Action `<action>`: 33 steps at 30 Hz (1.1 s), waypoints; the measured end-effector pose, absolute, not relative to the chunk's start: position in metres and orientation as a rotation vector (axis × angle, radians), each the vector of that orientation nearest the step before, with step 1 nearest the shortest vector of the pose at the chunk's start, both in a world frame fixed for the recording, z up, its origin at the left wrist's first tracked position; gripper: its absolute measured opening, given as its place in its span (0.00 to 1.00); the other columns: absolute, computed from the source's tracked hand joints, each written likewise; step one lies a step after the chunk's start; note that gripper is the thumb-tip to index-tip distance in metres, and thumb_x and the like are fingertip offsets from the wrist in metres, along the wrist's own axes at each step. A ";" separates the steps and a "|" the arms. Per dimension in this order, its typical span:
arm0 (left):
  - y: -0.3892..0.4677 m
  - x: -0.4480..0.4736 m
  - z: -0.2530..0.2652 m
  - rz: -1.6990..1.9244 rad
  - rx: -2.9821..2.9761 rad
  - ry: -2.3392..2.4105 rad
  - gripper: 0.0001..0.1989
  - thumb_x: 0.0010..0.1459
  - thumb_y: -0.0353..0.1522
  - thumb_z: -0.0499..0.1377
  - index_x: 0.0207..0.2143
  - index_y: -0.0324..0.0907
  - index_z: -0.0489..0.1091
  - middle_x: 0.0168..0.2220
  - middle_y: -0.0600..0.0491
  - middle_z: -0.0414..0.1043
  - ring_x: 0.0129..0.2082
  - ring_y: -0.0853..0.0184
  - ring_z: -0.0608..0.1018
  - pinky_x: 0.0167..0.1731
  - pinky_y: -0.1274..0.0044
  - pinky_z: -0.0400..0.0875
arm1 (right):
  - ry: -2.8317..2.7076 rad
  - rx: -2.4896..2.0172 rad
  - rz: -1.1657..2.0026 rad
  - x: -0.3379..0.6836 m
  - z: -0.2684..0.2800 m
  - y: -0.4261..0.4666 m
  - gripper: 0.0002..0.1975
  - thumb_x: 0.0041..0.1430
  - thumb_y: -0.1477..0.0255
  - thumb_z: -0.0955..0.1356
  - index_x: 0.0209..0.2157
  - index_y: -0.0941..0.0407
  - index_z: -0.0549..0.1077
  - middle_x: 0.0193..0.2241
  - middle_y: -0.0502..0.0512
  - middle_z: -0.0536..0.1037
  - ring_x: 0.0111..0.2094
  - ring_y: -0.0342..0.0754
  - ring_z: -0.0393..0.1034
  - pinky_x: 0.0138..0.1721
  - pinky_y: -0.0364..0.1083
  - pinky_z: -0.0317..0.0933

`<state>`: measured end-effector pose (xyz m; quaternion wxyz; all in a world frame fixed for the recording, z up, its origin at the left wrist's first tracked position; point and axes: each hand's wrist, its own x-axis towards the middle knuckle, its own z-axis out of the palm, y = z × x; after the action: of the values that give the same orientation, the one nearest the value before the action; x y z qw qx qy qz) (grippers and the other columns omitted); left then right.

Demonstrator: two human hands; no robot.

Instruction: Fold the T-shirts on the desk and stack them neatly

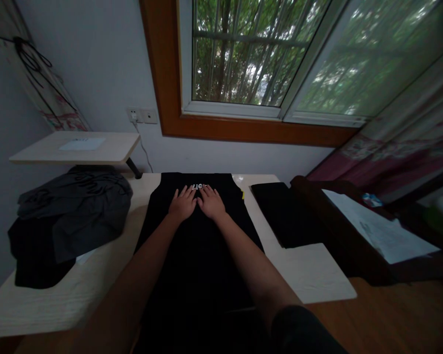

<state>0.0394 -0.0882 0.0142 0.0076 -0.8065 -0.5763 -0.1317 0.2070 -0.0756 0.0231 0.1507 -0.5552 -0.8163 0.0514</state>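
A black garment (203,246) with white lettering near its far end lies spread flat on the pale wooden table (110,260). My left hand (183,202) rests flat on the cloth by the lettering, its fingers stretched out and pointing away from me. Beside it my right hand (211,201) also presses flat on the fabric, fingers spread, the two thumbs close together. Part of the lettering is covered by my fingertips. A small yellow tag (242,195) shows at the garment's right edge. Neither hand grips anything.
On the left sits a heap of dark grey and black clothes (84,211) under a raised shelf (77,147). A folded black cloth (280,211) lies at the right. Farther right stands dark wooden furniture with a pale sheet (380,226). A wall socket (142,116) is behind the table.
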 end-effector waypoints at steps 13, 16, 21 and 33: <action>-0.188 0.022 0.020 -0.390 -2.526 -1.775 0.26 0.71 0.38 0.46 0.68 0.49 0.60 0.72 0.50 0.55 0.72 0.55 0.56 0.70 0.53 0.50 | -2.369 -1.417 0.122 0.246 0.029 -0.179 0.27 0.69 0.60 0.65 0.65 0.56 0.68 0.69 0.61 0.62 0.71 0.57 0.51 0.71 0.59 0.47; -0.210 0.014 0.022 -0.341 -2.578 -1.724 0.26 0.70 0.37 0.47 0.69 0.51 0.59 0.72 0.51 0.54 0.73 0.56 0.55 0.70 0.53 0.50 | -2.457 -1.291 0.149 0.258 0.034 -0.201 0.27 0.67 0.60 0.66 0.65 0.54 0.68 0.69 0.59 0.63 0.71 0.57 0.52 0.71 0.59 0.47; -0.233 -0.004 0.024 -0.295 -2.614 -1.704 0.26 0.71 0.38 0.47 0.70 0.52 0.58 0.73 0.53 0.51 0.73 0.57 0.54 0.70 0.53 0.49 | -2.519 -1.218 0.196 0.280 0.038 -0.219 0.26 0.68 0.61 0.66 0.65 0.52 0.68 0.68 0.56 0.64 0.70 0.55 0.54 0.70 0.59 0.49; -0.260 -0.045 0.016 -0.246 -2.499 -1.857 0.26 0.71 0.39 0.47 0.69 0.49 0.59 0.73 0.52 0.53 0.73 0.58 0.54 0.70 0.55 0.49 | -2.360 -1.491 0.061 0.342 0.026 -0.234 0.22 0.71 0.67 0.62 0.63 0.55 0.70 0.66 0.58 0.67 0.69 0.54 0.57 0.68 0.57 0.57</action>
<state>-0.0450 -0.2602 0.0164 0.0095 -0.8002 -0.5945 -0.0788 0.3415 -0.2337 0.0264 0.1738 -0.5260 -0.8323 0.0214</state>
